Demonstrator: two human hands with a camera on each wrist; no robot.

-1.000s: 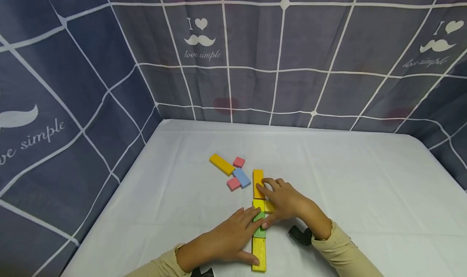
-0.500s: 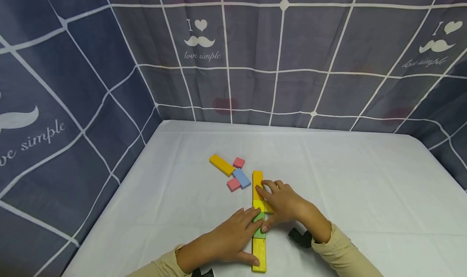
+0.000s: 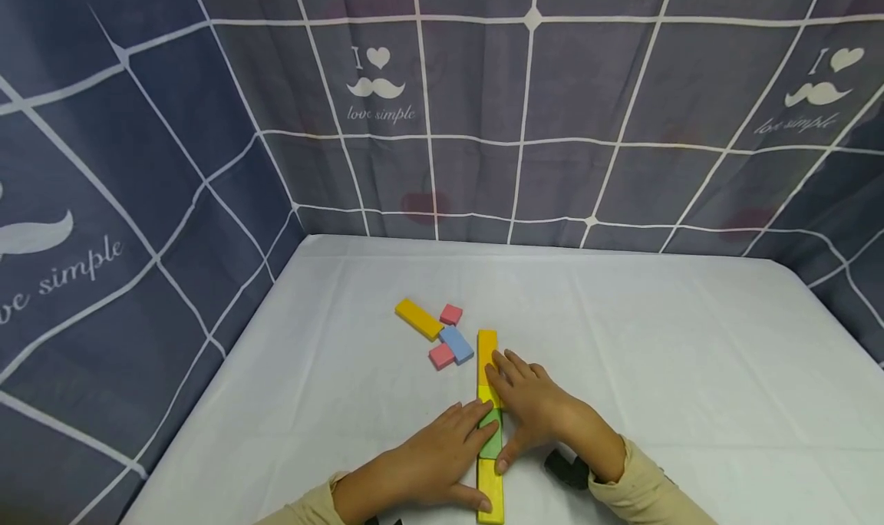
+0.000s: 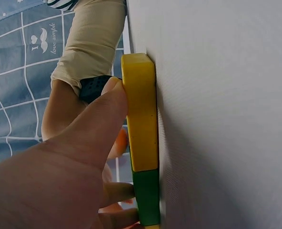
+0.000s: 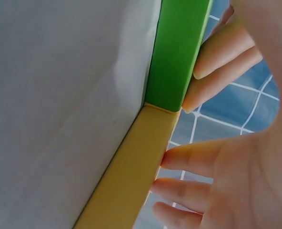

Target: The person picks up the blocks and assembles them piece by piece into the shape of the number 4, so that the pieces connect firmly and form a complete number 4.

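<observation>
A straight row of wooden blocks lies on the white table. It has an orange-yellow block at the far end, a short yellow block, a green block and a yellow block nearest the person. My left hand rests along the left side, fingertips on the green block and thumb on the near yellow block. On the right side, my right hand touches the orange-yellow block with its fingertips, while its thumb lies against the row's right edge near the green-yellow joint. The right palm hides part of the table.
Left of the row's far end lie a loose orange-yellow block, a blue block and two small pink blocks, one farther pink block and one nearer pink block. A grey checked curtain stands behind the table.
My right hand has shifted nearer along the row, its thumb sliding toward the near yellow block. The yellow piece that jutted out to the right is out of sight. My left hand stays put.
</observation>
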